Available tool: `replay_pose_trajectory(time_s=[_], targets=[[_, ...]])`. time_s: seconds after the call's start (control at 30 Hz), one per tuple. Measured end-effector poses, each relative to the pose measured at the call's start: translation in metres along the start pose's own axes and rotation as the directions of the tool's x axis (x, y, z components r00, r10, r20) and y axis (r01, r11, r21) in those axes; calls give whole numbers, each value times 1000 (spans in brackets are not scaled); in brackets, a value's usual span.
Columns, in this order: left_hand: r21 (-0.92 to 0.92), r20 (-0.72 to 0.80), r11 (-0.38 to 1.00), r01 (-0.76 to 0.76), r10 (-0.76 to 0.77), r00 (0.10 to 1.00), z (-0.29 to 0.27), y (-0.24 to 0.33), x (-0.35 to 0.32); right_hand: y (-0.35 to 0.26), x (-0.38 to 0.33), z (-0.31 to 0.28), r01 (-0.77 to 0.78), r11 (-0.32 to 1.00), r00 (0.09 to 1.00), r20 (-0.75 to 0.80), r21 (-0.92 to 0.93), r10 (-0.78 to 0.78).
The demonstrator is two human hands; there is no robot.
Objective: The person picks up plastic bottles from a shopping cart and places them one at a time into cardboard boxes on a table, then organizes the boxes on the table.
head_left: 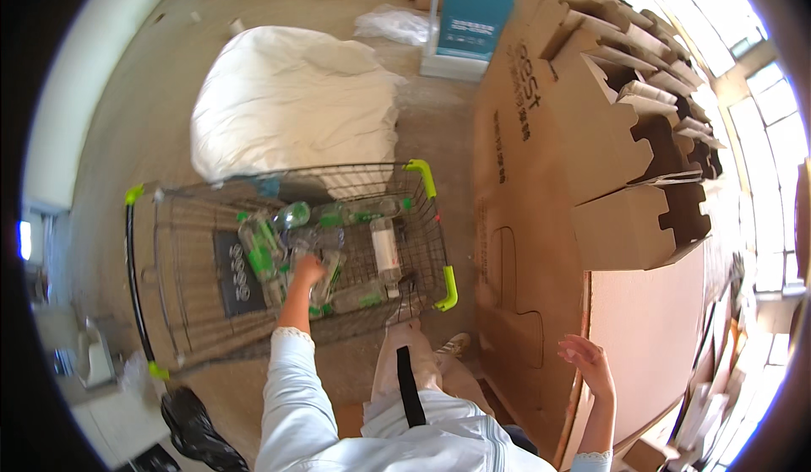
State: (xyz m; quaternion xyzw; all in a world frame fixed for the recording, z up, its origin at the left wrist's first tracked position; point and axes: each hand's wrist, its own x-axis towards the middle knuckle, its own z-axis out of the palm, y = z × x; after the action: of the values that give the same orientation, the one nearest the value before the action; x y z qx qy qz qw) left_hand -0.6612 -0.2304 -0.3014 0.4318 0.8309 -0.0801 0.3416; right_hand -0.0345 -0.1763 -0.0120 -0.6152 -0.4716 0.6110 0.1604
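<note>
R hand (pixel 589 362) was open, fingers spread, just beside the tall cardboard display (pixel 541 185). L hand (pixel 308 269) reached into the wire cart (pixel 169 303), closed on a clear plastic bottle (pixel 325 276) w/ green label, among other bottles. Beyond lay a big white bag (pixel 287 100).

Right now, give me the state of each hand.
Left hand: down among the bottles in the cart; grip cannot be told.
Right hand: open, empty.

Metal wire cart (pixel 194 303), glossy clear plastic bottles (pixel 384 248), matt brown cardboard boxes (pixel 591 126), seemingly soft white cloth bundle (pixel 291 96)
</note>
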Motion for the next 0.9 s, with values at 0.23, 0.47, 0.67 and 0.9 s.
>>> replay_pose_trajectory(time_s=[0.23,0.47,0.67,0.9], targets=[[403,92,915,-30,-8,996,95,-19,32,13,-23,15,-82,996,991,-102,20,84],[131,447,947,294,-321,835,85,-3,120,39,-80,41,-104,990,927,-352,99,133],[-514,167,839,-178,301,939,32,196,111,23,-161,17,-135,990,726,-684,-35,75],[-631,-132,504,-589,679,722,-66,395,-23,86,-331,-68,-422,902,-108,-993,96,55]])
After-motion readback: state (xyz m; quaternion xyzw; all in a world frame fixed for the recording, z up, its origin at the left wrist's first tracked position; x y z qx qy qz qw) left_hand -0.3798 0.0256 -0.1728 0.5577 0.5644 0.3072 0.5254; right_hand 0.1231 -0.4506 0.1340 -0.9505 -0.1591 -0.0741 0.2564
